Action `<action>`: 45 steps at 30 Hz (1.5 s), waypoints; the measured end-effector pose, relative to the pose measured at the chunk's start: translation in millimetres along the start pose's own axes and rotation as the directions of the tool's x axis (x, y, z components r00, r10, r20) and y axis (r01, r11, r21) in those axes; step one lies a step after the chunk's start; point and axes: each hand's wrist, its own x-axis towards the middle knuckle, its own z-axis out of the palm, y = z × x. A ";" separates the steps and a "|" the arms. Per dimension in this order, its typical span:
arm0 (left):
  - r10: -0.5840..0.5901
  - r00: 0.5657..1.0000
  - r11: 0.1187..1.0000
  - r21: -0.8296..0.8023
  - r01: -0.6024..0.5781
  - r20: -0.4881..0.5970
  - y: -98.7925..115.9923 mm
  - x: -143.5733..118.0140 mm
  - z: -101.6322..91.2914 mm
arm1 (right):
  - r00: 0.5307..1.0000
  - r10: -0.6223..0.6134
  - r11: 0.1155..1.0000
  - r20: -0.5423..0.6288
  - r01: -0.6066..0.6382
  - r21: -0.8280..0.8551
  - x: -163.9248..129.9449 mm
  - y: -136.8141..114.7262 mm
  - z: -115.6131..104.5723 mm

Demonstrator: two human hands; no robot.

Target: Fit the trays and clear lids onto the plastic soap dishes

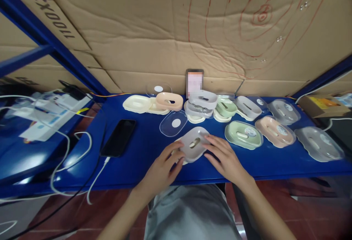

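The grey soap dish (194,144) is sitting at the near edge of the blue shelf (143,148), with both hands pressing on it from either side. The left hand (162,166) is gripping its left rim, fingers curled around the edge; the right hand (225,157) is lying on its right rim with fingers spread flat. A clear lid (173,123) is lying just behind it, a green dish (243,134) to the right, and a black phone (118,132) is charging to the left.

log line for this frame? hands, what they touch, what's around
left hand: on grey soap dish | right hand: on same dish | clear lid behind | black phone left | blue shelf
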 end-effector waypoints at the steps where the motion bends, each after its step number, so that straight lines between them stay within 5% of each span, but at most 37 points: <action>1: -0.009 1.000 1.000 0.005 0.009 -0.013 -0.9 -0.2 0.6 | 0.999 -0.004 1.000 0.033 0.004 -0.019 3.5 0.1 -0.7; 6: -0.133 0.990 0.972 0.187 0.139 -0.042 -3.4 -9.2 6.4 | 0.994 -0.055 0.998 0.094 0.058 -0.024 15.3 4.5 0.6; 11: -0.276 0.961 0.957 0.085 0.276 -0.006 -4.4 -25.0 13.9 | 0.993 -0.108 0.993 0.046 0.106 0.060 18.9 -0.4 3.1; 20: -0.040 0.998 0.964 0.261 0.050 -0.046 -4.0 -31.6 9.9 | 0.980 -0.166 0.986 0.110 0.165 0.014 14.9 -8.7 4.7; 24: -0.054 0.998 0.973 0.222 0.063 -0.045 -9.7 -24.6 -0.6 | 0.978 -0.160 0.985 0.131 0.166 -0.039 4.3 -21.9 8.2; 29: -0.230 0.972 0.938 0.256 0.233 -0.041 -45.9 8.6 -17.1 | 0.977 -0.130 0.989 0.168 0.141 -0.053 -2.3 -51.2 17.1; 33: -0.311 0.950 0.943 0.128 0.306 0.017 -70.8 28.5 -35.1 | 0.987 -0.072 0.993 0.147 0.084 -0.080 -3.8 -56.4 18.8; 36: -0.349 0.937 0.936 -0.026 0.350 0.019 -62.6 25.8 -54.6 | 0.997 -0.027 0.995 0.071 0.033 -0.097 -6.4 -49.6 15.8; 39: -0.477 0.877 0.758 -0.476 0.445 0.061 -32.3 11.8 -66.7 | 0.992 -0.038 0.988 -0.123 0.019 -0.153 -6.2 -43.9 9.6; 42: -0.508 0.824 0.315 -0.837 0.447 0.249 2.3 -3.8 -59.1 | 0.958 -0.134 0.977 -0.252 0.086 -0.195 0.7 -43.6 -1.8; 45: -0.440 0.766 -0.090 -0.872 0.482 0.469 23.9 -14.4 -37.5 | 0.965 -0.227 0.972 -0.131 0.217 -0.084 8.9 -46.8 -14.9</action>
